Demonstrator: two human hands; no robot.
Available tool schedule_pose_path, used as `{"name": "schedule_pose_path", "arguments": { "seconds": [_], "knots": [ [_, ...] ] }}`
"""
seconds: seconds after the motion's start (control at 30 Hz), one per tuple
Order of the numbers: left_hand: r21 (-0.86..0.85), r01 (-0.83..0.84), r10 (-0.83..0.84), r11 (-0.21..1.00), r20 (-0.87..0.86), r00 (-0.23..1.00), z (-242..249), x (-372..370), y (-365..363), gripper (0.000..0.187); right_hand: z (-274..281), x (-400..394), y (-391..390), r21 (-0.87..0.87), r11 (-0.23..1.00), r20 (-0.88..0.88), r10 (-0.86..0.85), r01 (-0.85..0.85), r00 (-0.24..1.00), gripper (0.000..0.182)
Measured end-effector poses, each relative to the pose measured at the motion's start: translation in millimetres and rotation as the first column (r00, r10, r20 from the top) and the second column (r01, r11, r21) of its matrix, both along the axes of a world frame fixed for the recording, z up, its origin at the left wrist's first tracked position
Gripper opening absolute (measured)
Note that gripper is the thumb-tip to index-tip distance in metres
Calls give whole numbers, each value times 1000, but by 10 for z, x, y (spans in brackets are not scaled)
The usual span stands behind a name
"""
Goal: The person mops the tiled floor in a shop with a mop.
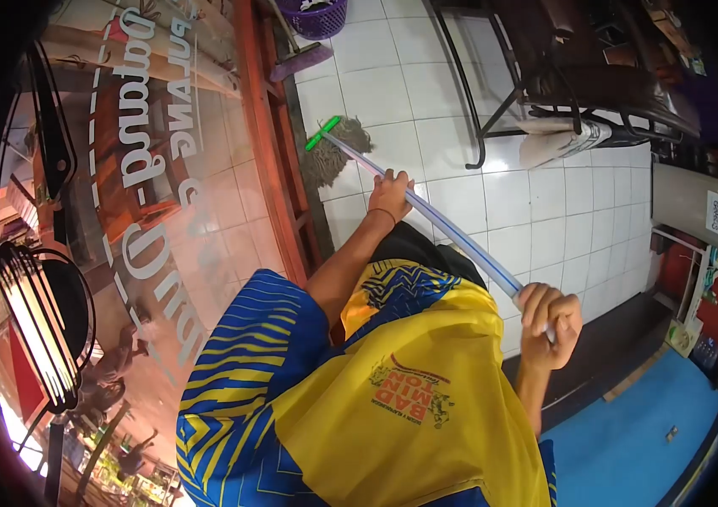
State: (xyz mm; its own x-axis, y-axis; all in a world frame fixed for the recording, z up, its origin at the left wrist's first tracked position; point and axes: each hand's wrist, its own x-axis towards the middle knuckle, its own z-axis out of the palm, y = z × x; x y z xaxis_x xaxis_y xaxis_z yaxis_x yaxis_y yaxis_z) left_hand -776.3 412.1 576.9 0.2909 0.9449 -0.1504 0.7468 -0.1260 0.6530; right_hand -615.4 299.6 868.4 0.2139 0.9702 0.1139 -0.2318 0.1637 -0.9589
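Note:
A string mop slants across the middle of the view, its pale blue-striped handle (460, 237) running down to the right. The green clamp (322, 133) and grey strings of the mop head (338, 156) rest on the white tiles beside the red frame. My left hand (391, 198) is wrapped around the handle nearer the head. Farther up, close to the handle's end, my right hand (549, 325) grips it with curled fingers. Both arms extend in front of my yellow and blue shirt (409, 397).
A glass pane with white lettering (139, 144) and its red frame (270, 127) stand at left. A broom (301, 61) and purple basket (315, 19) are at the top. Black metal furniture legs (475, 127) stand at upper right; a blue surface (646, 431) lies lower right.

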Motion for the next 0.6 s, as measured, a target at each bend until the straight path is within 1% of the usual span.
{"name": "schedule_pose_path", "arguments": {
  "seconds": [0.03,0.07,0.1,0.13,0.17,0.2,0.23,0.27,0.33,0.37,0.4,0.43,0.47,0.5,0.53,0.57,0.6],
  "knots": [
    [-13,1,-1,1000,4,1000,-6,-16,-44,20,68,125,-23,-118,988,102,116,-103,988,22],
    [12,7,-7,1000,22,1000,4,-8,-51,19,216,187,-52,-318,942,213,186,-112,959,21],
    [48,9,-11,999,39,999,8,3,-1,19,402,207,-55,-495,864,307,272,-91,912,24],
    [28,27,-27,999,2,1000,-108,34,-49,20,592,135,-33,-702,711,327,271,41,906,31],
    [24,8,-8,1000,-13,1000,-152,90,-127,20,735,125,1,-785,618,407,455,48,792,35],
    [22,-13,13,1000,-28,1000,-205,123,-183,21,799,115,37,-851,519,443,627,81,641,40],
    [5,22,-21,1000,-4,1000,-158,109,-180,23,733,92,42,-841,531,488,662,103,569,40],
    [-3,17,-17,1000,-3,1000,-126,86,-172,23,632,98,20,-845,524,483,669,101,565,40],
    [-78,117,-116,990,19,993,-114,11,-111,25,455,140,0,-636,772,695,578,-8,427,34],
    [-95,148,-148,984,6,989,-157,-30,-73,25,463,81,58,-677,735,653,568,49,502,31],
    [-104,180,-182,978,-1,983,-226,-49,20,26,416,53,102,-706,706,630,587,58,508,31],
    [-179,171,-183,969,-53,982,-313,-81,128,29,327,48,150,-729,682,612,606,65,508,31],
    [-149,131,-140,980,-54,989,-404,-121,226,30,114,23,143,-612,791,684,524,8,507,30],
    [-123,88,-95,989,-56,994,-499,-165,335,31,23,9,173,-597,801,715,504,47,485,29],
    [-179,160,-182,971,-117,976,-607,-202,525,34,-39,-46,246,-580,810,742,482,85,466,29],
    [-212,72,-104,975,-141,985,-642,-219,685,36,-74,-84,349,-606,788,748,518,108,414,30],
    [-245,-14,-28,970,-171,985,-665,-234,800,37,-116,-144,441,-558,822,776,465,119,426,30]
  ]
}}
